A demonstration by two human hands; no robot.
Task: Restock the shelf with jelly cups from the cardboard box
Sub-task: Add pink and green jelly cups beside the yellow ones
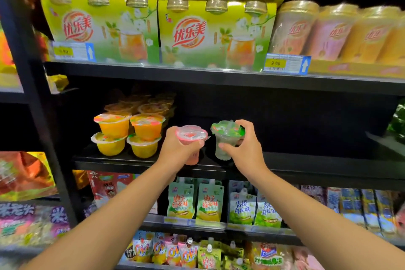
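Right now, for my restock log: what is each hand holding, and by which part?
Left hand grips the pink jelly cup around its body; right hand grips the green jelly cup around its body.

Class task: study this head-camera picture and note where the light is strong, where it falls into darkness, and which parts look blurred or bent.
Head view: bright light on the green drink boxes; the back of the middle shelf falls into black; edges smear, especially the packets at left; the wide lens bends the shelf lines; the pink cup in the left hand and the green cup in the right hand are fairly sharp.
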